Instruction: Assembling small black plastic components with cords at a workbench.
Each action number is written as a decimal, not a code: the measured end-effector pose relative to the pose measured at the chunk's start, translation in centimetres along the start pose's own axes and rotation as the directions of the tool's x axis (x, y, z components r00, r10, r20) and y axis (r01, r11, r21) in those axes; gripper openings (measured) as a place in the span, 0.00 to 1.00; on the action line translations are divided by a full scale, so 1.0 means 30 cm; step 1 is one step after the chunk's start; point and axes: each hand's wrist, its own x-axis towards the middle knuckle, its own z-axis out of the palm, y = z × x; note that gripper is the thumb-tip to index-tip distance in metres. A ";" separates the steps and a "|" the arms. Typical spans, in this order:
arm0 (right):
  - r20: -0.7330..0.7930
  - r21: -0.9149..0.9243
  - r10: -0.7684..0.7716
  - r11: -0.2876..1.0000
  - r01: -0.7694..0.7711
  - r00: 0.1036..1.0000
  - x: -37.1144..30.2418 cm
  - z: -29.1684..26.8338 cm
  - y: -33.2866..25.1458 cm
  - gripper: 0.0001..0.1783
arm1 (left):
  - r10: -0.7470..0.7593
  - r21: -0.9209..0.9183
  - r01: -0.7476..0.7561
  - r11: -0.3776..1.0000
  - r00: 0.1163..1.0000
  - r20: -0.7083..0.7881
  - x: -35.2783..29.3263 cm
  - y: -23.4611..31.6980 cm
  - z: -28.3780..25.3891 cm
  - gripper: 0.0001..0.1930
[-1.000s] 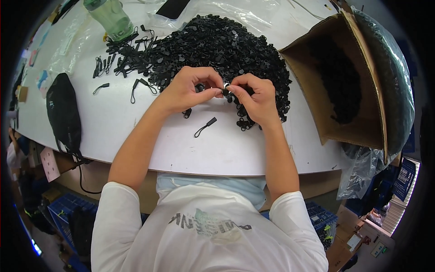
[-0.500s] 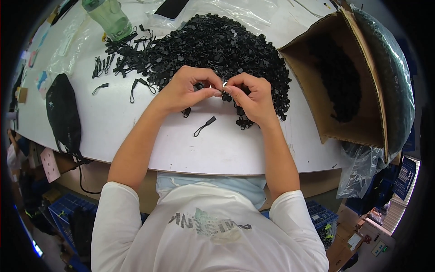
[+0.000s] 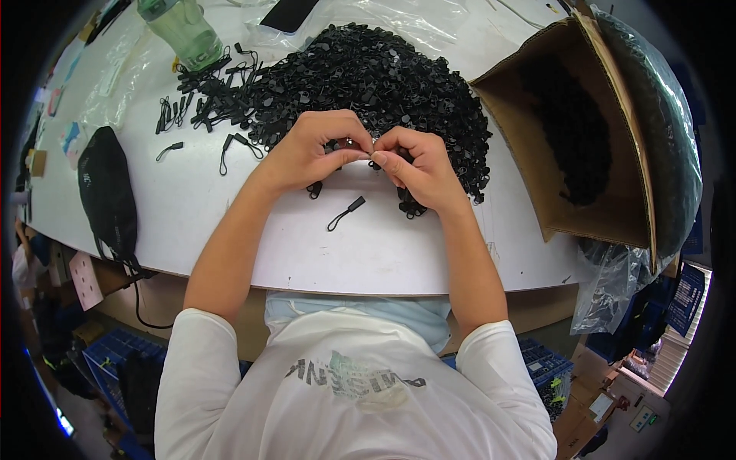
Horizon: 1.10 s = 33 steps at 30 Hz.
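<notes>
My left hand [image 3: 320,151] and my right hand [image 3: 416,162] meet fingertip to fingertip over the near edge of a heap of small black pieces [image 3: 360,80]. Both are closed in a pinch on something tiny and dark, mostly hidden by the fingers. A little black shows just under the right fingertips. On the white table [image 3: 307,257], below the hands, lies a single black cord zipper pull [image 3: 346,214]. Two more zipper pulls [image 3: 238,146] lie left of my left wrist, and a further group [image 3: 207,107] is spread at the heap's left side.
An open cardboard box [image 3: 560,130] lined with plastic, with black pieces inside, lies on its side at the right. A green bottle [image 3: 180,34] and a dark phone-like slab [image 3: 290,14] are at the back. At the left is a black pouch [image 3: 107,188] with a cord.
My right hand has shifted slightly left and its fingers have turned a little at the pinch. The left hand stays almost in place. The loose zipper pulls have not moved.
</notes>
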 end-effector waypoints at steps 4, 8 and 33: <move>0.106 -0.101 -0.049 0.993 0.060 0.993 0.007 -0.005 -0.012 0.11 | 0.110 0.061 -0.107 0.992 0.993 -0.045 0.009 -0.002 0.008 0.06; 0.044 -0.046 0.013 0.999 -0.011 0.999 0.002 -0.004 -0.015 0.10 | 0.064 0.055 -0.058 0.997 0.991 -0.116 0.004 -0.001 0.019 0.05; -0.016 -0.650 -0.307 0.727 0.223 0.952 -0.011 0.013 0.002 0.09 | -0.491 -0.285 0.475 0.832 0.871 0.019 0.000 0.002 0.080 0.07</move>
